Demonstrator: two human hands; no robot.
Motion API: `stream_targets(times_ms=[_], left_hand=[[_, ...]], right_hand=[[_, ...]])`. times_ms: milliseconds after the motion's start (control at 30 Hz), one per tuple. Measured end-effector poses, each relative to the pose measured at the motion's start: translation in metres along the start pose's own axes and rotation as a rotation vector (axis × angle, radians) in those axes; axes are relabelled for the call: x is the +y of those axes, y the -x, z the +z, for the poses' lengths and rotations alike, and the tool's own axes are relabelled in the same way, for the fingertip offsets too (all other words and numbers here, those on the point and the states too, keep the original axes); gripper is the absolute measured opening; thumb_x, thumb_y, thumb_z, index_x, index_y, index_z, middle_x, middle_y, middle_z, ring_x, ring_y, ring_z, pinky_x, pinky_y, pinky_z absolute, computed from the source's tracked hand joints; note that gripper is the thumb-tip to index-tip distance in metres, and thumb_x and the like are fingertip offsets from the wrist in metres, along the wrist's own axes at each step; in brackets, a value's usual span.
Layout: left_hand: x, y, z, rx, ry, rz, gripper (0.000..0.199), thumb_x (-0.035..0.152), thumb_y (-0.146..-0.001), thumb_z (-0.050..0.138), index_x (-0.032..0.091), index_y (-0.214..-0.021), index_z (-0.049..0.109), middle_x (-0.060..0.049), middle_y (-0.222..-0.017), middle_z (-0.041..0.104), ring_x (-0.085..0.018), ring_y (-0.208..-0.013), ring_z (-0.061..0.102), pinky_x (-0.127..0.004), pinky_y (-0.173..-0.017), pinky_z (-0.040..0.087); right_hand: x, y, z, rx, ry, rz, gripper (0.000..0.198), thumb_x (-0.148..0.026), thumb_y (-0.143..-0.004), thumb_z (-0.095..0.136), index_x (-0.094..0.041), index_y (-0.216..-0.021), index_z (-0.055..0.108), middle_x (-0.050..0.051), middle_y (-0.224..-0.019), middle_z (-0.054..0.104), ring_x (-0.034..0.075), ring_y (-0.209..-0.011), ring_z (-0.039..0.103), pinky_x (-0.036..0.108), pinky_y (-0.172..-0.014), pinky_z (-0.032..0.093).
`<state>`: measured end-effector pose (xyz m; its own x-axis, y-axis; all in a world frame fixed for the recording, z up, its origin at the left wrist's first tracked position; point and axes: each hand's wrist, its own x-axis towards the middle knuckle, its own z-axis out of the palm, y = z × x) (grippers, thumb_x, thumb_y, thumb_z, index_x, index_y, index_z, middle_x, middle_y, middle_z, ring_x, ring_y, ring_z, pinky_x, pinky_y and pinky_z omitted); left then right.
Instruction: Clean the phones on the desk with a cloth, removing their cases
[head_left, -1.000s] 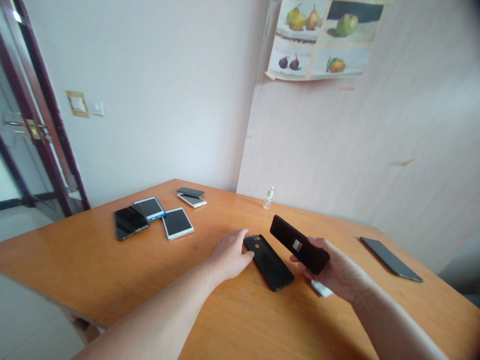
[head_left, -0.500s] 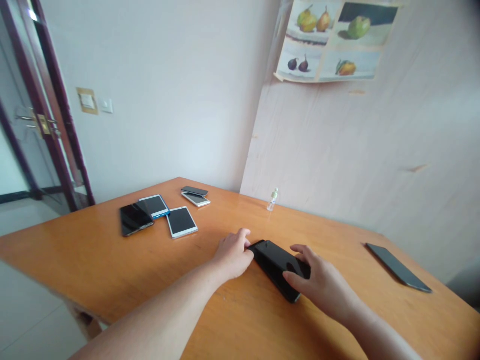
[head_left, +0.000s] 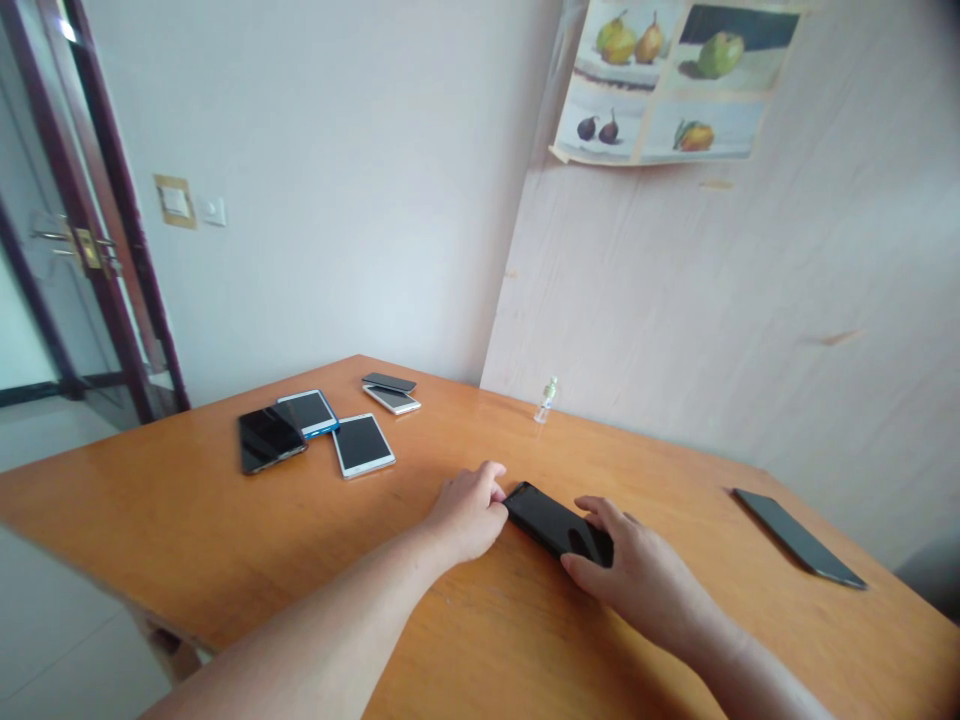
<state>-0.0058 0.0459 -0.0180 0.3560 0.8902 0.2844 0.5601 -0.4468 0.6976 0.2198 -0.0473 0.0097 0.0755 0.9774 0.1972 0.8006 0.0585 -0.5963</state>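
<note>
I'm watching the left hand (head_left: pixel 466 512) pinching and the right hand (head_left: pixel 636 560) gripping that phone (head_left: pixel 551 517), uneven pressure risking a skid.

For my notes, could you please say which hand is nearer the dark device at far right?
Right. The right hand grips the black phone, left of the dark device; the left hand is farther left.

From the view's centre, the phone (head_left: pixel 555 520) at five o'clock is black. The table (head_left: pixel 315 540) is orange-brown. At eight o'clock, one tablet (head_left: pixel 307 411) has a white border and blue edge. The poster (head_left: pixel 660 90) at one o'clock shows green, yellow and purple fruits.
</note>
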Motion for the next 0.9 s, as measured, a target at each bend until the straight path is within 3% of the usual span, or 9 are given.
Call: stream_targets(times_ms=[333, 433, 633, 900], left_hand=[[-0.001, 0.000, 0.000, -0.006, 0.015, -0.014, 0.047, 0.012, -0.072, 0.051, 0.024, -0.117, 0.058, -0.002, -0.094, 0.072, -0.022, -0.090, 0.062, -0.032, -0.082, 0.045], [-0.001, -0.002, 0.001, 0.001, -0.012, -0.019, 0.046, 0.013, -0.073, 0.052, 0.025, -0.116, 0.061, -0.003, -0.097, 0.072, -0.023, -0.095, 0.062, -0.035, -0.086, 0.045], [0.000, -0.005, -0.001, -0.039, 0.039, -0.031, 0.056, 0.016, -0.078, 0.050, 0.026, -0.133, 0.053, -0.005, -0.125, 0.067, -0.028, -0.121, 0.054, -0.042, -0.102, 0.037], [0.004, -0.004, -0.005, -0.080, 0.152, -0.029, 0.061, 0.016, -0.078, 0.049, 0.026, -0.138, 0.047, -0.002, -0.121, 0.069, -0.026, -0.123, 0.055, -0.041, -0.102, 0.038]], right_hand=[[0.017, -0.008, 0.006, -0.032, 0.021, -0.025, 0.066, -0.041, -0.071, 0.073, -0.025, -0.131, 0.053, 0.012, -0.117, 0.063, 0.031, -0.113, 0.058, 0.044, -0.099, 0.040], [0.025, -0.012, 0.007, -0.059, -0.003, -0.036, 0.068, -0.041, -0.071, 0.072, -0.023, -0.133, 0.051, 0.012, -0.121, 0.062, 0.030, -0.117, 0.057, 0.044, -0.101, 0.040], [0.031, -0.017, 0.004, -0.110, -0.038, -0.077, 0.070, -0.037, -0.071, 0.072, -0.022, -0.135, 0.048, 0.013, -0.129, 0.058, 0.027, -0.121, 0.054, 0.044, -0.104, 0.038], [0.034, -0.018, -0.003, -0.158, -0.084, -0.113, 0.072, -0.033, -0.068, 0.074, -0.022, -0.135, 0.050, 0.012, -0.128, 0.059, 0.027, -0.118, 0.056, 0.045, -0.103, 0.040]])
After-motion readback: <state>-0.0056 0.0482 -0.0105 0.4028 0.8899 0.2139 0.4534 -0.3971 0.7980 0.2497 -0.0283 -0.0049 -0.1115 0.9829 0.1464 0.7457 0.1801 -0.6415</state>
